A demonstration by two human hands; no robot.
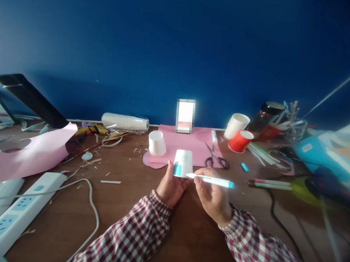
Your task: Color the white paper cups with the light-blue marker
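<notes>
My left hand point(170, 188) is closed round the lower part of a white paper cup point(187, 165), its thumb along the cup's left side. On the cup's wall are a small blue window-like drawing and a patch of light blue at the lower left. In my right hand point(212, 196) a white marker pen point(212, 180) with a light blue end is pinched, its tip at or very near the cup's lower wall. Just beyond the cup lie a pink sheet point(186, 145) and black-handled scissors point(212, 155). A second white paper cup point(157, 143) stands to the left.
At the right are a red paper cup point(241, 141), a tilted white cup point(236, 126), a small blue cap point(244, 167) and two markers point(274, 184). To the left lie a power strip point(22, 210) with its cable and a wrapped stack of cups point(125, 122). A lit phone point(185, 116) stands behind.
</notes>
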